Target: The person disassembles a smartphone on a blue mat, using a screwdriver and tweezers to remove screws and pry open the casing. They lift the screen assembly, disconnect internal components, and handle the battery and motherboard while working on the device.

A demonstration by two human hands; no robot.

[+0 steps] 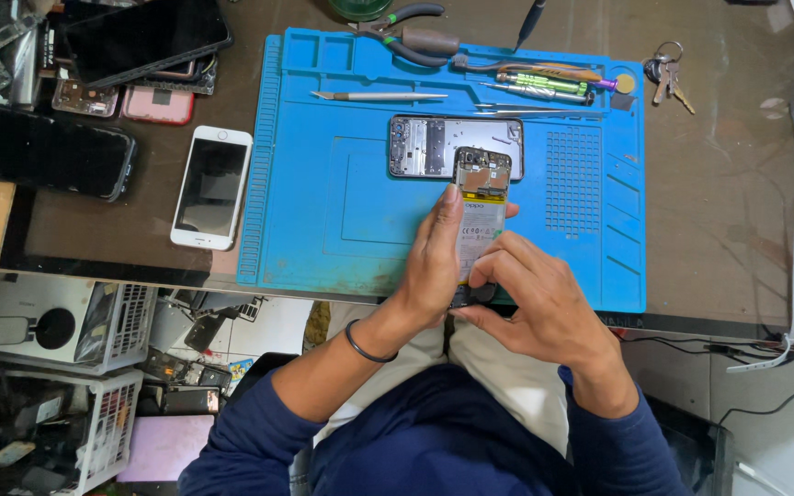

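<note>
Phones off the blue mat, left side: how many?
At least 5: white phone beside the blue silicone mat, black phone at left, large black phone atop, two pinkish backs beneath; more may be hidden.

Opened phone (481, 197) over mat (323, 220); back cover (434, 145) behind, probably touching.

The opened phone (482, 216) has its lower end hidden behind the right hand (544, 308).

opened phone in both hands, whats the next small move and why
Probably a gentle lift at the bottom edge with the right hand. The left hand steadies the opened phone, its battery exposed, over the blue mat, and the right fingertips already pinch that lower end.
</note>
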